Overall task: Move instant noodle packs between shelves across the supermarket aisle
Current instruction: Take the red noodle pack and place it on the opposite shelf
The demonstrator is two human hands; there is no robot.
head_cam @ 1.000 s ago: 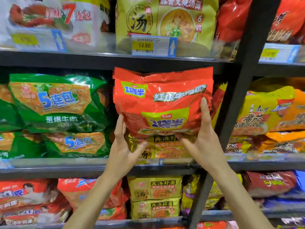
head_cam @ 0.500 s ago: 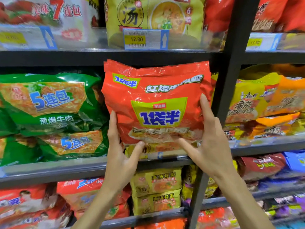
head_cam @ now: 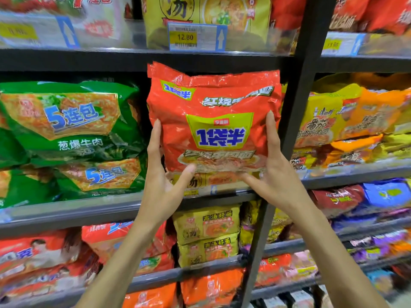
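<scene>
At the middle shelf (head_cam: 66,210), in the bay just left of a dark post (head_cam: 295,107), a red pack (head_cam: 213,121) of noodles stands upright with its front to the camera and its crimped top edge level with the shelf above. 2 hands grasp it low down. The left hand (head_cam: 162,181) runs its fingers up the pack's left edge and presses its thumb across the lower front. The right hand (head_cam: 275,174) mirrors that, fingers up the right edge and thumb laid along the bottom front. The pack is pinched between them, its right edge just beside the post.

Under its lower edge a yellow pack (head_cam: 200,181) lies on the shelf. Whether the red pack rests on it or is held just clear cannot be told.

Left of the red pack, green packs (head_cam: 73,121) marked with a 5 are stacked 2 high on the same shelf, the nearest just beside the left hand's fingers. Above, a price tag (head_cam: 196,36) reading 12.80 sits on the top shelf's lip in front of a big yellow bag (head_cam: 206,12). Right of the post, orange packs (head_cam: 373,112) and more yellow ones fill the next bay. On the shelf below, lower yellow packs (head_cam: 206,227) are stacked 2 high between the forearms, with lower red packs (head_cam: 40,256) to their left.
</scene>
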